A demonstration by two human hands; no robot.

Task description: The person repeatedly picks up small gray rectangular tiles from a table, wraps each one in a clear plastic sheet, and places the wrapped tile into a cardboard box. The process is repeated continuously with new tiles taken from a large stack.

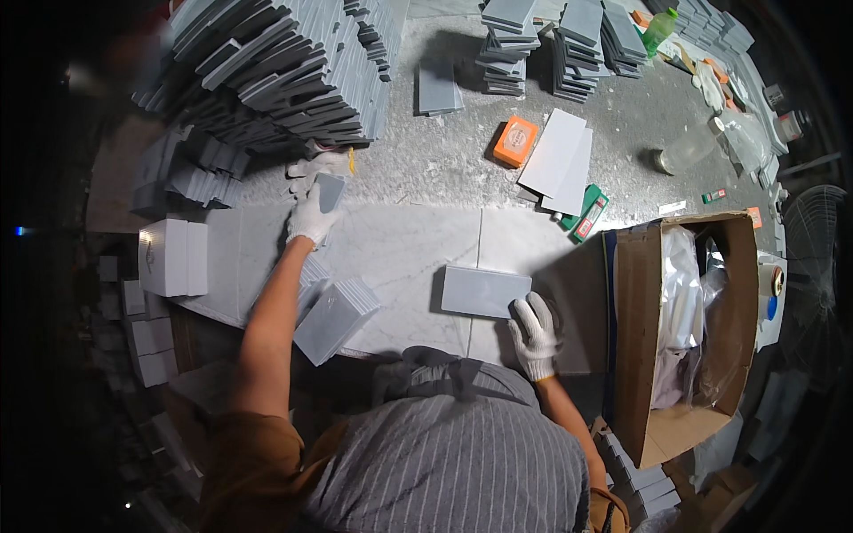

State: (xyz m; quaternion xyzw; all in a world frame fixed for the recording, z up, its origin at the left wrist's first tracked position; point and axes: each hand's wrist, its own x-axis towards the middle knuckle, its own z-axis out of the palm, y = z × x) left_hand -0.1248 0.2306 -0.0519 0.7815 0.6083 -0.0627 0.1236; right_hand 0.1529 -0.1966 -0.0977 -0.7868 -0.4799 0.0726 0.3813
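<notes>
Along the near, marbled part of the desk (404, 235), one flat grey tile (480, 291) lies with its long side running across the view. Both hands wear white knitted gloves and are well apart. Right hand (536, 336): fingers extended, tips at the tile's right end; whether they pinch it cannot be told. Left hand (311, 219): reached forward, closed on a second grey tile (330, 190), partly covered by the glove. Just beyond it is another white glove (320, 165) (whether worn or loose, cannot be determined). Below the left wrist, a short row of leaning tiles (333, 322) sits at the desk's near edge. Upper left: a large bank of stacked grey tiles (284, 75), edges uneven. White boxes (169, 258) stand at the left end. Beyond the flat tile: an orange box (515, 142), two overlapping pale panels (555, 162) and a green box (584, 213). Right: an open cardboard box (638, 338) containing clear plastic bags (680, 302). Farther back, a translucent bottle (691, 148) lies on its side.
</notes>
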